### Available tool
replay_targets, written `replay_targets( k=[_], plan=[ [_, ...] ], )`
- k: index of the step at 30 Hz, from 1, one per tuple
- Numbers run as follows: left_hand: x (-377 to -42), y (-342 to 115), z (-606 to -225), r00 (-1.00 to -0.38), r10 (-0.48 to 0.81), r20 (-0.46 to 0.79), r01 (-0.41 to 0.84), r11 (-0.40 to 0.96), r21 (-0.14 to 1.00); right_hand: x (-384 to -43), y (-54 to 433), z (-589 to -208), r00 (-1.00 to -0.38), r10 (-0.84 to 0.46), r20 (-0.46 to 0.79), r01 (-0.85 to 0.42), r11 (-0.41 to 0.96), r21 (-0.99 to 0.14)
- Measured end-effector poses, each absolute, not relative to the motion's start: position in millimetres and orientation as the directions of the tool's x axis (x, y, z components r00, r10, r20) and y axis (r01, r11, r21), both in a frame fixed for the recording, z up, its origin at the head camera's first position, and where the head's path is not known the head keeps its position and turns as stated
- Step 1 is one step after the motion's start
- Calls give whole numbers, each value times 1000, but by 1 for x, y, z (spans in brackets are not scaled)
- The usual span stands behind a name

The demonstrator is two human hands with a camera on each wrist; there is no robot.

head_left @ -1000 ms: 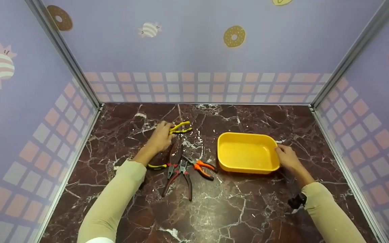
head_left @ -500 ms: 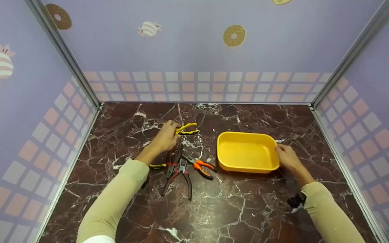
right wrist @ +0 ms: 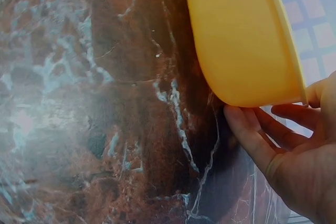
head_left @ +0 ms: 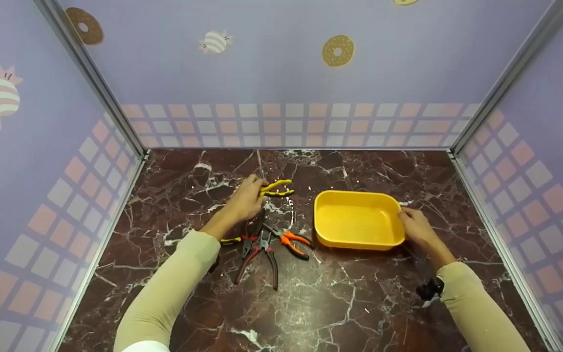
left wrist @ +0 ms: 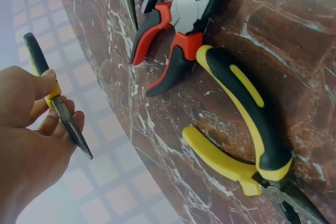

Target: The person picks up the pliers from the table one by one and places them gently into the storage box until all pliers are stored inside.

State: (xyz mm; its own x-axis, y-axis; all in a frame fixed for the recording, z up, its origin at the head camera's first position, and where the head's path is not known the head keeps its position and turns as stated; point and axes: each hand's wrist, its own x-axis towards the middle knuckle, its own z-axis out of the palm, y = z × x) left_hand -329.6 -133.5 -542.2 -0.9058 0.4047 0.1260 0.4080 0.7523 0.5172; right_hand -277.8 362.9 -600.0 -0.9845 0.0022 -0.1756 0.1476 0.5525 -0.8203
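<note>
My left hand [head_left: 248, 198] holds yellow-and-black long-nose pliers [head_left: 277, 194] by the joint, above the back middle of the table. Their spread handles point right toward a yellow plastic basin [head_left: 359, 225]. In the left wrist view, thumb and fingers pinch the pliers [left wrist: 67, 120] with the dark jaws pointing away from the hand. My right hand [head_left: 418, 229] grips the basin's right end. The right wrist view shows the thumb at the rim and fingers against the outer wall of the basin [right wrist: 241, 40].
Several pliers lie left of the basin: orange-handled pliers [head_left: 293, 239], red-and-black pliers [head_left: 272, 266] and another yellow-and-black pair [left wrist: 262, 124], partly behind the left forearm in the head view. Patterned panels [head_left: 281, 73] wall the marble-look table at the back and sides.
The left hand has moved to the right with the long-nose pliers, coming closer to the basin. The right hand and the basin have stayed nearly still.
</note>
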Motion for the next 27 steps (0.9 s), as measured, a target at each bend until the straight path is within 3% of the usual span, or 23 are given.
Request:
replay_targets(
  k=[8, 13, 27],
  plan=[
    [-325, -123, -536, -894, 438, 98, 420, 740, 525, -277, 365, -596, -958, -67, -278, 227, 418, -880],
    [-326, -115, -533, -885, 453, 110, 437, 725, 532, -277, 370, -594, -938, -119, -327, 256, 401, -880],
    [-322, -93, -534, -861, 497, 110, 476, 708, 522, -283, 387, -591, -917, -224, -331, 258, 301, -918]
  ],
)
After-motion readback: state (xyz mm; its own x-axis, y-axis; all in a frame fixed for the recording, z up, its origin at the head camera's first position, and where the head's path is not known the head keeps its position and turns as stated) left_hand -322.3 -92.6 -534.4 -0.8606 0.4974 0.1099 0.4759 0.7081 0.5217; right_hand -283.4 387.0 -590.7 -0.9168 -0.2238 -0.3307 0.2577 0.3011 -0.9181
